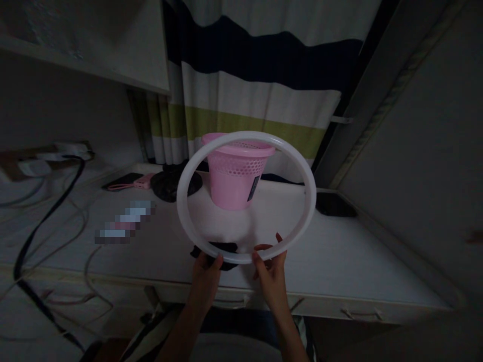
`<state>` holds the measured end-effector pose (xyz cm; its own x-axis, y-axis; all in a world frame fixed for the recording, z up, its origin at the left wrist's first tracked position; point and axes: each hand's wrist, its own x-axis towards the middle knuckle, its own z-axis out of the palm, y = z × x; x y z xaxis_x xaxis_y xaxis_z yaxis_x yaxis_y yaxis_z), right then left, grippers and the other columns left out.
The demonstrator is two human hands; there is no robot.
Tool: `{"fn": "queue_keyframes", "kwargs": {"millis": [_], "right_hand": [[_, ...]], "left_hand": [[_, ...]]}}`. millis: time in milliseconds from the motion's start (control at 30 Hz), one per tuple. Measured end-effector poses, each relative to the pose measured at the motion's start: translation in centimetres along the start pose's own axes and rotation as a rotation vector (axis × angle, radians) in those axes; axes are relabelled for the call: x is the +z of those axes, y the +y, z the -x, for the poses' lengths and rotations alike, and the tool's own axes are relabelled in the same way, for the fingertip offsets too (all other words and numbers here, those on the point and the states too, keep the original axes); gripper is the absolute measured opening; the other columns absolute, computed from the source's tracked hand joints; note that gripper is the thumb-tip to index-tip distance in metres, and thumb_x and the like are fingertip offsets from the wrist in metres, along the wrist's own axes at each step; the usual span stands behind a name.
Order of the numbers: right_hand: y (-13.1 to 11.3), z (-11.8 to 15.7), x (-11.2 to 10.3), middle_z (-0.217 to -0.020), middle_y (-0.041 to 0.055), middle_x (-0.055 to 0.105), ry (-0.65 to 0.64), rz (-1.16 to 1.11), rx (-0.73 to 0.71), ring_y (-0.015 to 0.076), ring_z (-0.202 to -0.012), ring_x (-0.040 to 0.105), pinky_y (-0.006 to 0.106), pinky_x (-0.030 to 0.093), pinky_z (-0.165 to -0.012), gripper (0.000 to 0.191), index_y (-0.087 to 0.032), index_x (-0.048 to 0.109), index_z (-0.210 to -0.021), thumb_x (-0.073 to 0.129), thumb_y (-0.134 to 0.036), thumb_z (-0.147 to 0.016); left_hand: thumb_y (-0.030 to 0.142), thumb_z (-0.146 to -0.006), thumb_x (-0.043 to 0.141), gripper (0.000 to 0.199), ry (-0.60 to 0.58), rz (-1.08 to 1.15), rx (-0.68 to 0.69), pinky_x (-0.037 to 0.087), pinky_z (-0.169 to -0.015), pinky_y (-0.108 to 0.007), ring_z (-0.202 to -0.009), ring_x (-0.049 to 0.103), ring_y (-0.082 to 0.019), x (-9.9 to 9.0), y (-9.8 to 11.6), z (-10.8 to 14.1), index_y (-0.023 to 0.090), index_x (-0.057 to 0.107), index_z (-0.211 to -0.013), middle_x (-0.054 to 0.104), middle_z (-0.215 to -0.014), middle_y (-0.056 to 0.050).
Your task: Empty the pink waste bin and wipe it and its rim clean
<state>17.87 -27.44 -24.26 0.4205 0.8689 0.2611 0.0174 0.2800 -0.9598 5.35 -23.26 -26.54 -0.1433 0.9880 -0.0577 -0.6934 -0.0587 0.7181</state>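
A large white plastic ring [309, 201] is held upright above the desk, facing me. My left hand [206, 281] grips its lower left rim, thumb on the near side. My right hand [273, 274] is closed on the lower right rim, with one finger sticking up. Behind the ring's bottom shows a crumpled black piece [226, 247], possibly plastic film; I cannot tell whether my left hand touches it. Through the ring I see a pink plastic basket [228, 188] with a honeycomb pattern of holes and a dark label, standing on the desk.
The white desk [362, 261] has drawers along its front. Toward the back left are a black crumpled bundle [166, 186] and a pink power bank [143, 181]. A dark flat object [335, 204] lies at right. Cables [49, 211] hang at left; a striped curtain [260, 60] covers the back.
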Motion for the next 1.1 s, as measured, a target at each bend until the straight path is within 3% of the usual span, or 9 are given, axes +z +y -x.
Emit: {"fn": "queue_keyframes", "kwargs": {"millis": [167,300,433,567,667,767,900,1100], "right_hand": [[0.4,-0.6,-1.4,-0.108,0.0039,0.049,0.107,0.075,-0.054,0.0098,-0.065,0.051,0.022,0.044,-0.050,0.076,-0.031,0.011,-0.135,0.057,-0.030,-0.075],[0.5,-1.4,-3.3,-0.098,0.0021,0.050,0.132,0.166,-0.061,0.0107,-0.063,0.049,0.022,0.043,-0.050,0.071,-0.029,0.017,-0.135,0.054,-0.027,-0.075],[-0.6,-1.8,-3.9,-0.092,0.0010,0.049,0.166,0.178,-0.068,0.0102,-0.060,0.048,0.022,0.043,-0.047,0.069,-0.030,0.021,-0.134,0.056,-0.029,-0.074],[-1.4,-0.9,-2.6,-0.097,0.0025,0.051,0.257,0.087,-0.082,0.0113,-0.067,0.050,0.022,0.046,-0.053,0.070,-0.030,0.023,-0.131,0.062,-0.039,-0.072],[-0.6,0.5,-0.8,-0.104,0.0049,0.049,0.328,0.001,-0.041,0.0117,-0.071,0.052,0.022,0.047,-0.053,0.072,-0.030,0.024,-0.128,0.064,-0.043,-0.070],[0.7,2.3,1.7,-0.108,0.0069,0.047,0.226,-0.165,0.033,0.0106,-0.063,0.052,0.021,0.045,-0.043,0.079,-0.032,0.020,-0.129,0.066,-0.045,-0.067],[0.9,4.1,4.3,-0.105,0.0040,0.052,0.099,-0.267,0.093,0.0137,-0.078,0.058,0.028,0.051,-0.065,0.079,-0.035,0.013,-0.131,0.064,-0.040,-0.072],[0.2,3.3,2.9,-0.100,0.0022,0.051,0.138,-0.189,0.051,0.0140,-0.082,0.057,0.028,0.050,-0.068,0.073,-0.032,0.020,-0.128,0.065,-0.040,-0.071]], "left_hand": [[0.035,-0.046,0.083,0.048,-0.020,0.031,0.039,0.051,-0.081,-0.037,-0.080,0.067,-0.022,-1.1,1.5,-1.0,0.019,0.066,-0.087,0.072,-0.081,-0.003],[0.031,-0.046,0.084,0.047,-0.046,0.007,0.016,0.054,-0.076,-0.034,-0.077,0.067,-0.021,-2.5,1.9,-1.2,0.018,0.067,-0.087,0.072,-0.082,-0.005],[0.032,-0.046,0.084,0.047,-0.064,0.062,-0.008,0.053,-0.079,-0.032,-0.082,0.067,-0.021,-2.4,1.1,-0.8,0.019,0.068,-0.087,0.072,-0.086,-0.005],[0.034,-0.048,0.083,0.046,0.004,0.133,0.021,0.053,-0.079,-0.029,-0.084,0.066,-0.019,-1.2,0.8,-0.8,0.022,0.067,-0.089,0.072,-0.089,-0.003],[0.038,-0.044,0.084,0.048,0.034,0.132,0.009,0.053,-0.078,-0.028,-0.083,0.066,-0.019,-0.3,0.6,-0.3,0.023,0.066,-0.085,0.072,-0.085,-0.001],[0.041,-0.043,0.084,0.051,-0.038,0.089,-0.057,0.053,-0.077,-0.030,-0.083,0.066,-0.021,0.4,0.2,1.0,0.022,0.064,-0.086,0.071,-0.081,-0.002],[0.035,-0.049,0.083,0.048,-0.076,0.029,-0.223,0.055,-0.067,-0.033,-0.079,0.067,-0.023,0.9,-0.1,2.7,0.022,0.061,-0.090,0.070,-0.076,-0.001],[0.033,-0.047,0.083,0.044,-0.144,0.125,-0.201,0.049,-0.083,-0.037,-0.089,0.065,-0.025,1.7,-0.2,3.1,0.019,0.064,-0.085,0.071,-0.082,-0.003]]}}
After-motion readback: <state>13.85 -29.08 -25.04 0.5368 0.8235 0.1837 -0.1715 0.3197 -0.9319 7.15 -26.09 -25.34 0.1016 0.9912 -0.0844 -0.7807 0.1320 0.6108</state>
